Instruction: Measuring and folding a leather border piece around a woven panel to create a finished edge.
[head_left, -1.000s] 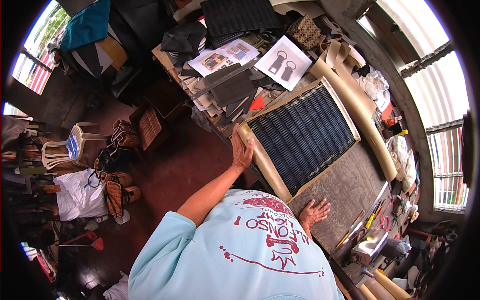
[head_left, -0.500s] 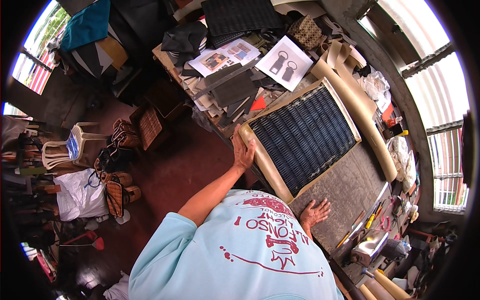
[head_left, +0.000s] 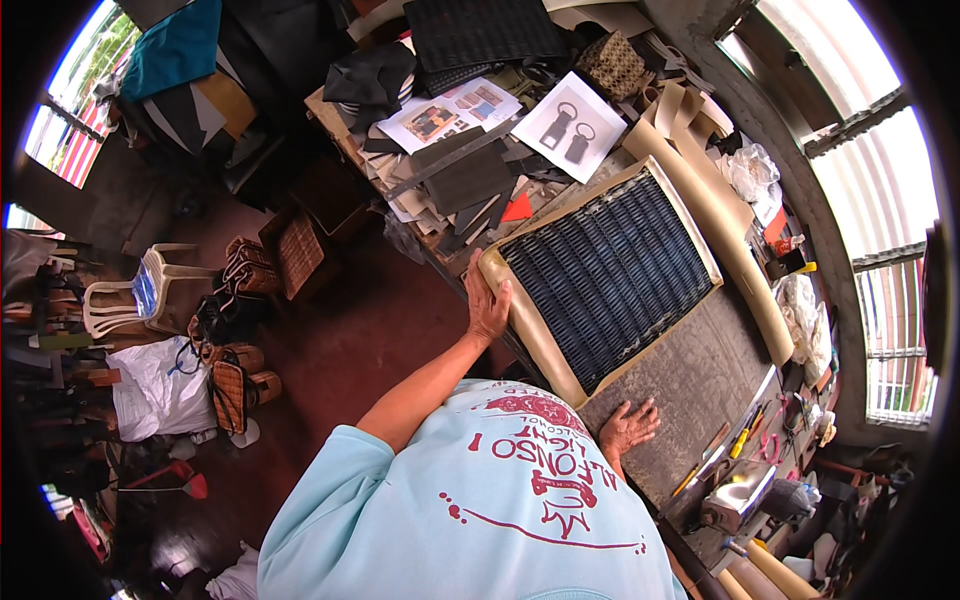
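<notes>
Your left hand (head_left: 488, 305) lies on the near corner of the woven panel (head_left: 610, 270), a dark blue-black weave set in a tan leather border; its fingers (head_left: 478, 280) are pressed together and laid flat over that tan edge, clamping nothing that you can see. Your right hand (head_left: 627, 427) rests palm down on the bare dark mat of the counter (head_left: 700, 370), with its fingers (head_left: 645, 412) spread apart and holding nothing. The panel lies flat on the counter between your two hands and beyond them, tilted across the surface, its lower corner close to your right fingertips but apart from them. Past your left fingers lie dark leather scraps (head_left: 460, 180), a small red triangle (head_left: 517, 208) and a white sheet printed with two key fobs (head_left: 570, 128). Beyond the panel's far edge runs a long tan leather roll (head_left: 715, 220). To the right of your right fingers, pencils and hand tools (head_left: 745, 440) line the counter's edge.
</notes>
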